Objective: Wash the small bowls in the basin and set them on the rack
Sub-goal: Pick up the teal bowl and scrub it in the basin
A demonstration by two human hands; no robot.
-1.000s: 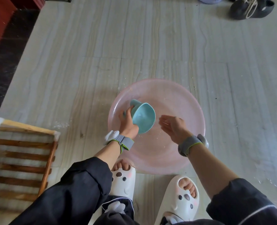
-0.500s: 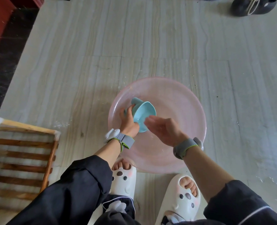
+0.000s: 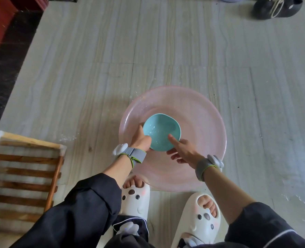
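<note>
A small teal bowl is held mouth up over the pink basin on the floor. My left hand grips the bowl at its left rim. My right hand holds the bowl's near right edge, thumb laid over the rim into the bowl and the other fingers underneath. A little water glistens inside the bowl. The wooden slatted rack stands on the floor to the left, and no bowls show on the part in view.
My two feet in white animal slippers stand right against the basin's near edge. A dark shoe lies at the far right. A red and black wall base runs along the left. Water drops spot the pale floor tiles.
The bowl has turned from tilted on its side to mouth up. My right hand has come in from the right and taken hold of its near rim.
</note>
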